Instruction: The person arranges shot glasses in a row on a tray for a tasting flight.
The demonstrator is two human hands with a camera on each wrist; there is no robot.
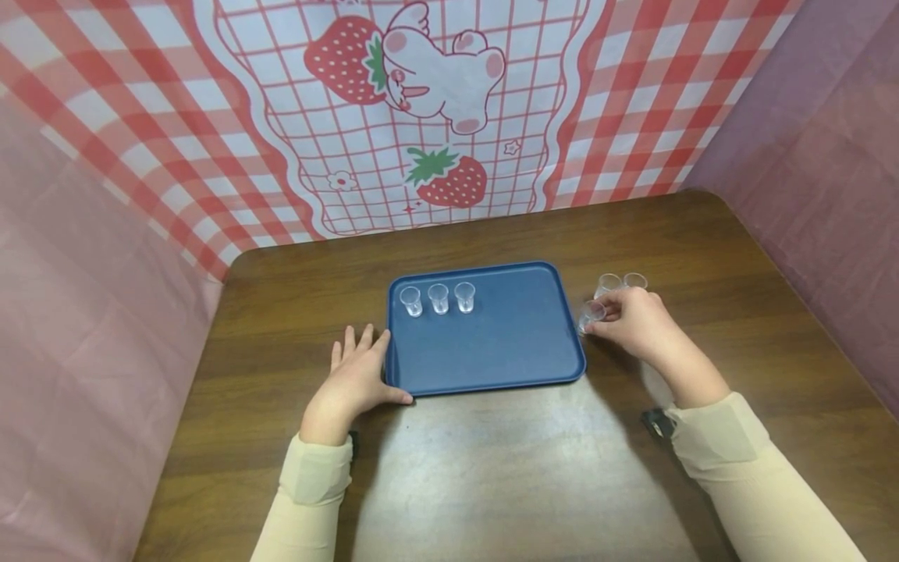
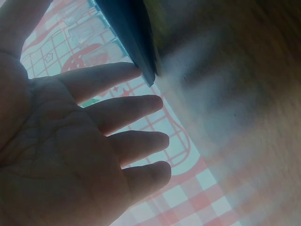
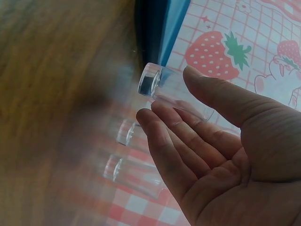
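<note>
My right hand (image 1: 637,324) pinches a small clear plastic cup (image 1: 590,314) between thumb and fingers, right beside the right rim of a blue tray (image 1: 502,343). In the right wrist view, the held cup (image 3: 162,87) has its thick base toward the table, and my thumb (image 3: 211,89) lies along its side. My left hand (image 1: 350,381) is spread at the tray's left side, index fingertip at the rim and thumb by the front left corner. Three similar cups (image 1: 438,299) stand upright in a row along the tray's back left.
Two more clear cups (image 1: 608,284) stand on the wooden table (image 1: 506,468) just behind my right hand, partly hidden by it. A red checked cloth with strawberries (image 1: 449,183) hangs along the table's back edge. Pink cloth (image 1: 808,172) hangs at both sides.
</note>
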